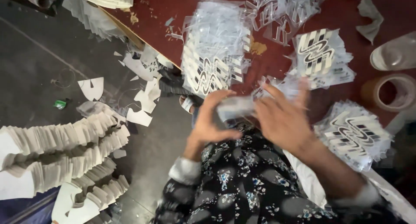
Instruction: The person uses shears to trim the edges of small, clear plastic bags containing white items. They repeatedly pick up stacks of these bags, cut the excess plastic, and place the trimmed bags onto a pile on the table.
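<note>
A small pale film piece [236, 107] sits between your two hands, above your lap at the edge of the dark red table [346, 16]; motion blur hides its outline and print. Your left hand [210, 117] curls its fingers around the piece's left end. Your right hand [284, 117] lies with spread fingers over the right end; whether it pinches the piece cannot be told, as the blur smears the fingertips. On the table beyond, a stack of clear striped cut-outs [214, 55] stands nearest, with a second pile [320, 55] to its right and a third pile [355, 135] by your right forearm. A tape roll [392, 91] is cut off at the right edge. White card stacks [60, 150] fan across the floor.
</note>
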